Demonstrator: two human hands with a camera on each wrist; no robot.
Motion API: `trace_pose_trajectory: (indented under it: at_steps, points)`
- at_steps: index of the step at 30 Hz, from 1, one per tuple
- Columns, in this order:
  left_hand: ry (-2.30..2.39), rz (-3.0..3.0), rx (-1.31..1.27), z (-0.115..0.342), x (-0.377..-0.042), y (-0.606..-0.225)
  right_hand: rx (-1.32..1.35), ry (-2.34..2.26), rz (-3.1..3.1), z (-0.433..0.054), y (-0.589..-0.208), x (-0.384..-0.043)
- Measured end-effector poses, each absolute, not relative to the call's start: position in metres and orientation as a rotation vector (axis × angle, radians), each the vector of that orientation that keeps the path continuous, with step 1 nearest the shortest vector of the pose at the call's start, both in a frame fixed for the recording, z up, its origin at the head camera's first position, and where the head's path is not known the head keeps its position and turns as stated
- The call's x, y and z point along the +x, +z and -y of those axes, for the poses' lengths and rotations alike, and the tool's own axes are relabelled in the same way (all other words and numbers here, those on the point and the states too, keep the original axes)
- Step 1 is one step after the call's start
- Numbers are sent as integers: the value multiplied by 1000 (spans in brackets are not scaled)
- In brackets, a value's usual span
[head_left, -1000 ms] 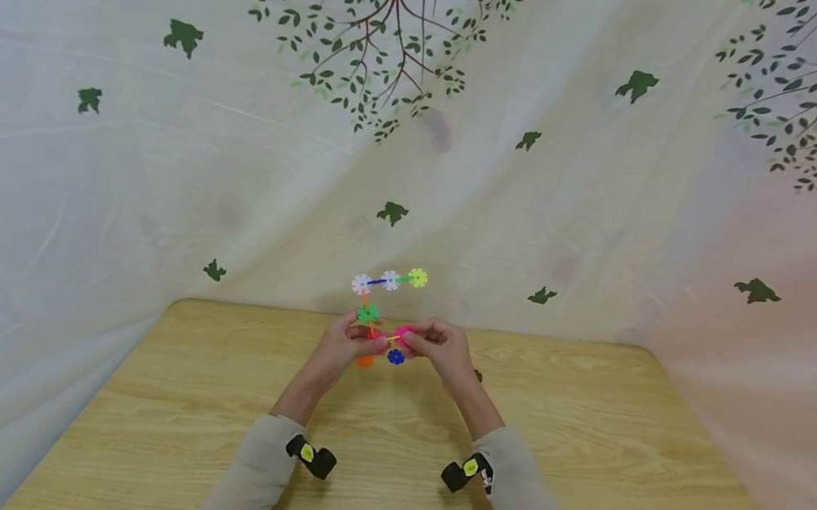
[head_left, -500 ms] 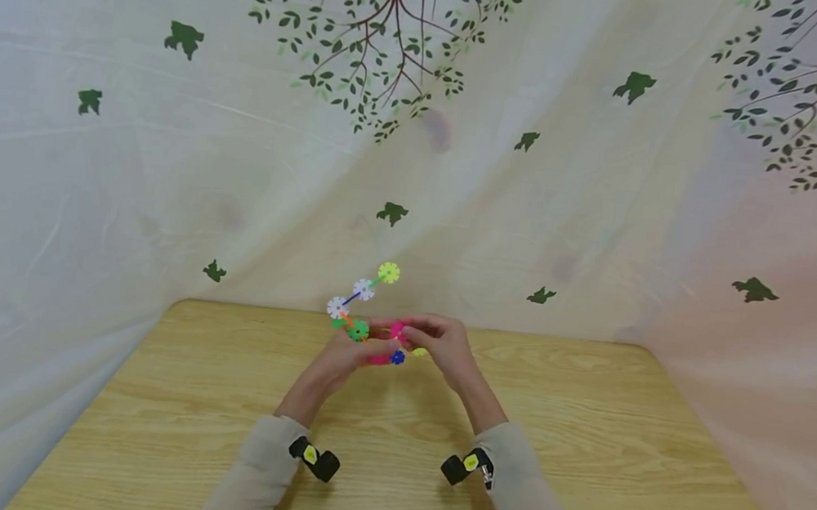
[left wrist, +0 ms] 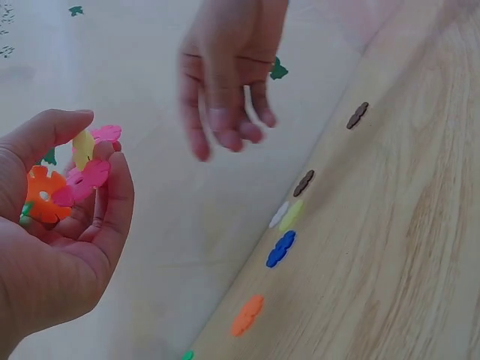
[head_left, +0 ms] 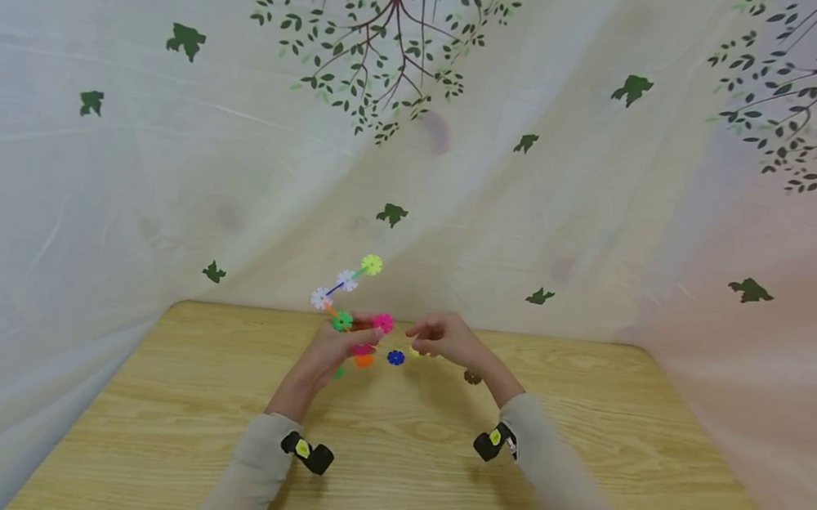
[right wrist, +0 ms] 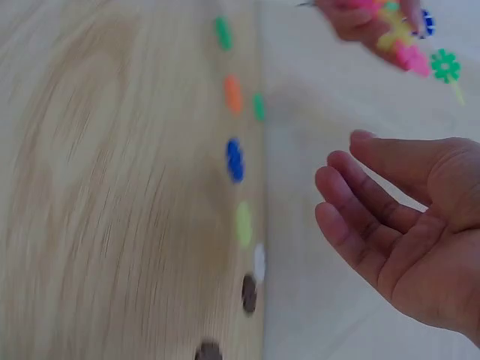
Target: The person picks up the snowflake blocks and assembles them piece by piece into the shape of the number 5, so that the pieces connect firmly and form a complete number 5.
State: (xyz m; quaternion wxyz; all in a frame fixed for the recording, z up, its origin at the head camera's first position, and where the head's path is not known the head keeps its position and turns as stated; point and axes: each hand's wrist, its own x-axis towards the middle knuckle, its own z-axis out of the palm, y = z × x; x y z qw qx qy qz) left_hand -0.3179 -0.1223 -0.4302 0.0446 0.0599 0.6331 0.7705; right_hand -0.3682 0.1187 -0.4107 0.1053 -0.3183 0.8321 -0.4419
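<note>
My left hand (head_left: 325,352) pinches a chain of interlocking plastic snowflake discs, held up over the back of the table. From the hand the chain rises through a green disc (head_left: 342,321) and a white disc (head_left: 320,298) to a yellow-green disc (head_left: 371,265) at the top. A pink disc (head_left: 383,323) sits by the left thumb tip. In the left wrist view, a yellow disc (left wrist: 82,148) joins pink ones, with an orange disc (left wrist: 46,196) beside the palm. My right hand (head_left: 449,338) hovers to the right, empty, its fingers loosely bent in the right wrist view.
Loose discs lie along the table's back edge: a blue disc (head_left: 395,357), an orange disc (head_left: 364,361), a brown disc (head_left: 472,377), and in the right wrist view a white disc (right wrist: 259,262) and green ones. A pale leaf-printed cloth (head_left: 294,219) hangs behind the table (head_left: 388,466).
The right hand has let go of the pink disc and moved away to the right. The left hand has shifted slightly left with the chain, whose upper part now leans further left.
</note>
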Motion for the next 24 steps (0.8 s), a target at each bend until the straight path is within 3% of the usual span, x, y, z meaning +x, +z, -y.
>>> trace_pose_trajectory:
  at_steps: [9,24]
  points:
    - [2430,-1849,159,128,-323,-428,-970,-782,-2557,-176,-424,-391]
    - [2458,-1853,104,139,-320,-425,-933,-857,-2549,-222,-452,-398]
